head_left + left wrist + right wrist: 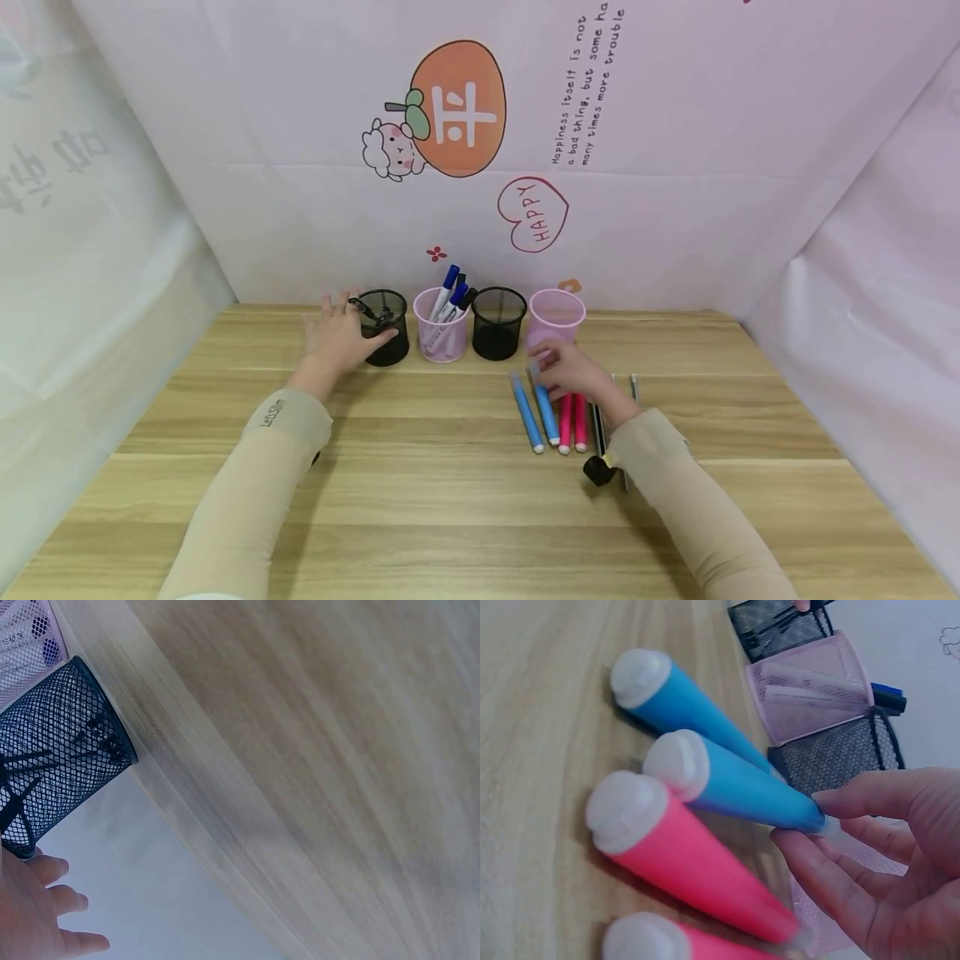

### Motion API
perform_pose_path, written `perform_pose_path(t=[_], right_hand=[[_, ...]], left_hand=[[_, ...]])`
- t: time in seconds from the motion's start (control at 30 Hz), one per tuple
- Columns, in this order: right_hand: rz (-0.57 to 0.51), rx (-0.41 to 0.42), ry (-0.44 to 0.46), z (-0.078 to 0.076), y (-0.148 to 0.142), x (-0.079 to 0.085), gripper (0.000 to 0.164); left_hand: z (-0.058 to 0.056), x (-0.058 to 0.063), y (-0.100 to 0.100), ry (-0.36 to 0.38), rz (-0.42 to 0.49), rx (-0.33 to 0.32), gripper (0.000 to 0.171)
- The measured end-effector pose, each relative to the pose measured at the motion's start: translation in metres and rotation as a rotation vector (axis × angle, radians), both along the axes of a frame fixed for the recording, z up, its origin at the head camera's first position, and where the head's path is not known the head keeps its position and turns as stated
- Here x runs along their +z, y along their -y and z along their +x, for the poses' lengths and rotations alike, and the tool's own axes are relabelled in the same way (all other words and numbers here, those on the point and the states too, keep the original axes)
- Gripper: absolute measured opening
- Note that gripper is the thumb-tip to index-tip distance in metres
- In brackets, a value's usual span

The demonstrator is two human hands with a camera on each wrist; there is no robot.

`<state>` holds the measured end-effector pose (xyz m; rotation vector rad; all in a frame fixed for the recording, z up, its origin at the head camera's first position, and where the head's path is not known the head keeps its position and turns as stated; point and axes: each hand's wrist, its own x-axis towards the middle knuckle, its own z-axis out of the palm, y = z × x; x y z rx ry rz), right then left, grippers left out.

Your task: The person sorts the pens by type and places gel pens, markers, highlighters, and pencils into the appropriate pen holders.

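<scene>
My right hand (576, 373) pinches the far end of a blue marker (754, 787) between thumb and fingertips. A second blue marker (527, 414) lies to its left and two pink markers (697, 866) to its right, their white ends towards me. Over on the left, my left hand (335, 335) is at a black mesh cup (387, 346), fingers spread at its left side and thumb reaching across its front. Slim black items (367, 310) stand in that cup, one leaning over the rim by the fingers. In the left wrist view the fingers (67, 900) extend past the cup's rim.
A pink mesh cup (442, 342) with blue- and black-capped markers, another black mesh cup (496, 340) and another pink mesh cup (557, 308) continue the row by the back wall. Thin dark pencils (634, 388) lie on the table right of the pink markers, partly under the right forearm.
</scene>
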<state>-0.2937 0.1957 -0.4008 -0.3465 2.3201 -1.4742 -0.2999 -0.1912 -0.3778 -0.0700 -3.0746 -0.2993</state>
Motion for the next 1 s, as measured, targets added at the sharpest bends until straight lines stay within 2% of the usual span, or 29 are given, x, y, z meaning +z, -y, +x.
perform_pose_path(t=[0.17, 0.4, 0.6, 0.83, 1.0], right_hand=[[-0.059, 0.026, -0.046, 0.002, -0.008, 0.013, 0.052], [-0.024, 0.028, -0.113, 0.002, -0.015, 0.032, 0.051], [-0.035, 0.025, -0.12, 0.001, -0.016, 0.041, 0.05], [-0.078, -0.014, -0.107, -0.002, -0.014, 0.055, 0.051], [-0.097, -0.045, -0.15, -0.005, -0.011, 0.064, 0.052]], left_hand=[[0.0, 0.0, 0.0, -0.01, 0.018, -0.006, 0.101], [0.0, 0.0, 0.0, -0.011, 0.018, 0.0, 0.1], [0.001, 0.0, 0.0, -0.004, 0.016, -0.002, 0.101], [0.001, -0.001, 0.001, -0.007, 0.031, -0.001, 0.101], [0.0, -0.002, 0.001, -0.012, 0.027, -0.002, 0.101]])
